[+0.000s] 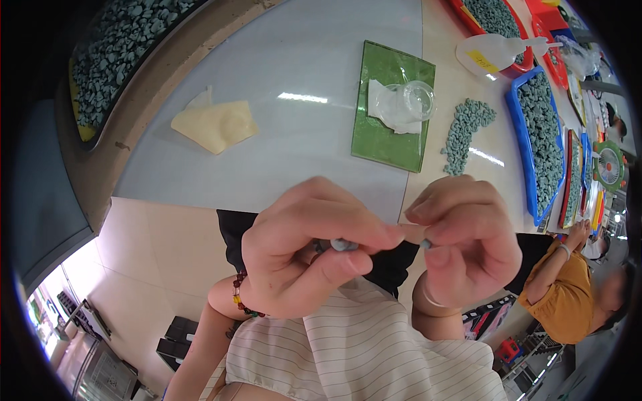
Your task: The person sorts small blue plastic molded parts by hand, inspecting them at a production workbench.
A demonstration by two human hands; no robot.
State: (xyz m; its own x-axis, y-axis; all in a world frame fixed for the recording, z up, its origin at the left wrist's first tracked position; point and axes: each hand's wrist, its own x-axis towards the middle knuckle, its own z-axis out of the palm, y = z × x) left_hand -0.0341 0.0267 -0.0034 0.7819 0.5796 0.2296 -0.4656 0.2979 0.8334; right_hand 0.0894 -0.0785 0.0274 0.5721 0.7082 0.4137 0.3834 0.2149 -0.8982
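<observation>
Both of my hands are raised close together in front of my body, near the table edge. My left hand (301,244) is closed, with a small rounded grey-blue piece (343,245) showing between thumb and curled fingers. Its index fingertip points toward the other hand. My right hand (476,234) pinches a smaller grey-green piece (426,244) between thumb and fingertips; most of that piece is covered. Beyond the right hand, a loose pile of small grey-green pieces (468,127) lies on the table.
A green board (384,150) carries white paper and a small clear round dish (418,100). Left of it lies a crumpled yellowish cloth (217,127). A squeeze bottle (481,53), a blue tray (526,157) and a red tray (468,20) of pieces stand right. A co-worker (565,291) sits right.
</observation>
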